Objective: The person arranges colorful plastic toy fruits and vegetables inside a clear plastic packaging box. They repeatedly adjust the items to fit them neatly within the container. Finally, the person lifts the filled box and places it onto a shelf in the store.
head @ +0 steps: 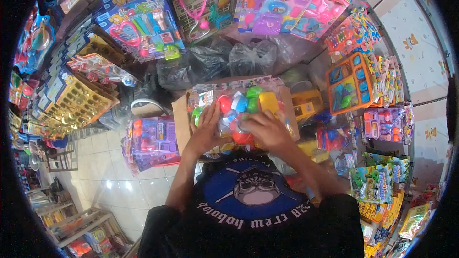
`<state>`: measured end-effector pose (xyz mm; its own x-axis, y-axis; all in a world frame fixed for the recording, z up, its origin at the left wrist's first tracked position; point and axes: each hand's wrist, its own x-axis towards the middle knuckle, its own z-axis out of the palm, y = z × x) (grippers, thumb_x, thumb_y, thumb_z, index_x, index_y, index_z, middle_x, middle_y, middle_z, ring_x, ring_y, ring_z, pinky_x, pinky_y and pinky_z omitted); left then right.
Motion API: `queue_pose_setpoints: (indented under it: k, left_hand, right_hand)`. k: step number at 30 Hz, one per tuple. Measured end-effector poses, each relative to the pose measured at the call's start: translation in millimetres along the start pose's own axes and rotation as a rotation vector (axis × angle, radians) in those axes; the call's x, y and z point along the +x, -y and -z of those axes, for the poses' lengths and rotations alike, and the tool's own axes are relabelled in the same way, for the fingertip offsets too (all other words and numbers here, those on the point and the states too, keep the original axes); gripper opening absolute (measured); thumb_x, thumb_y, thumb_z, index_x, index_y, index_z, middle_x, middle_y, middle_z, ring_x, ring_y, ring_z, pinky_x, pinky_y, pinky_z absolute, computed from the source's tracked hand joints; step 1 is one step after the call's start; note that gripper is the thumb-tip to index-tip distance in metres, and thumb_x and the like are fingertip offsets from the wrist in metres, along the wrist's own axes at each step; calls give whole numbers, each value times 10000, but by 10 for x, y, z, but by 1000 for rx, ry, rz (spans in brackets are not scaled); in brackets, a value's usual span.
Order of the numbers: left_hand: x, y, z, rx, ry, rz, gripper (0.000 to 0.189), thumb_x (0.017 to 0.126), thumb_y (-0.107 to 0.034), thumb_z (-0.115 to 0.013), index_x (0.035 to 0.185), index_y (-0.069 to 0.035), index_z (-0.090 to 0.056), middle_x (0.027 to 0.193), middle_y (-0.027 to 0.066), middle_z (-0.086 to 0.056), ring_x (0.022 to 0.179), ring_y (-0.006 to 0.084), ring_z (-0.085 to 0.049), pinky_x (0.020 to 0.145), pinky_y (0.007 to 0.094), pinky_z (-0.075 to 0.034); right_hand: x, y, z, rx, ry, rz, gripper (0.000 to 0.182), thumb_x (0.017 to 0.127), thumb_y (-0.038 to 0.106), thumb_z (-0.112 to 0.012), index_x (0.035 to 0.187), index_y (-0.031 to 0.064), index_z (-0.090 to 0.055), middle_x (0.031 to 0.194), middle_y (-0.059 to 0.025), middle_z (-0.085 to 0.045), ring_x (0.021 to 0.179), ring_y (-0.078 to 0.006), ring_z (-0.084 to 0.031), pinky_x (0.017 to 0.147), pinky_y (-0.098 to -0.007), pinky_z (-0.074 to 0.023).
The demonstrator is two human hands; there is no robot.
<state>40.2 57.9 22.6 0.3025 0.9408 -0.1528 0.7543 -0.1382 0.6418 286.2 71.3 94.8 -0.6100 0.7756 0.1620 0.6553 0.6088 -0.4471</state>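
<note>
A clear plastic pack of toys (pixel 252 104) lies on an open cardboard box (pixel 182 109) in front of my torso. Red, green, blue and yellow rounded pieces show through its film. My left hand (pixel 206 129) rests flat on the pack's left part, thumb spread from the fingers. Over the pack's lower right part, my right hand (pixel 267 129) has its fingers curled, with its fingertips by the red pieces. Motion blur and the bent fingers hide whether it pinches the film or a small object.
Carded toy sets (pixel 143 30) hang behind the box, above dark plastic bags (pixel 252 57). Purple toy packs (pixel 152 143) sit left of the box. Right of it are a yellow toy (pixel 304 104) and an orange-framed toy set (pixel 349 82). Tiled floor (pixel 107 161) shows at left.
</note>
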Motion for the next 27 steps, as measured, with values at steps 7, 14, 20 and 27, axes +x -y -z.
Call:
queue_pose_setpoints:
  k: [7, 14, 20, 27]
  left_hand:
    - [-7, -57, 37, 9, 25, 41, 1338, 638, -515, -858, 1578, -73, -15, 1632, 150, -159, 1510, 292, -144, 1176, 560, -58]
    - [-14, -2, 12, -5, -6, -12, 1327, 648, -512, -853, 1579, -78, -13, 1632, 149, -156, 1512, 284, -138, 1172, 566, -72]
    - [26, -74, 60, -9, 14, 24, 1335, 625, -434, -885, 1584, -105, -17, 1633, 146, -157, 1510, 295, -148, 1164, 573, -106]
    - [-45, -339, 309, 44, -55, 8, 1125, 708, -361, -845, 1584, -176, -164, 1645, 165, -81, 1503, 365, -136, 1187, 533, -133]
  right_hand:
    - [-440, -65, -125, -72, 40, 85, 339, 848, 193, -608, 1175, 266, -658, 1122, 46, -618, 1019, -212, -559, 846, -490, -398]
    - [263, -265, -195, -76, -126, 57, 308, 842, 168, -604, 1131, 236, -683, 1120, 19, -634, 1031, -223, -563, 908, -496, -344]
    - [845, -539, -140, -137, -93, -115, 238, 833, 147, -635, 1055, 194, -707, 1101, -43, -680, 1094, -257, -596, 925, -500, -323]
    - [300, -766, 462, 544, -256, -78, 277, 805, 95, -720, 1078, 58, -694, 1074, -84, -702, 1027, -278, -668, 907, -385, -495]
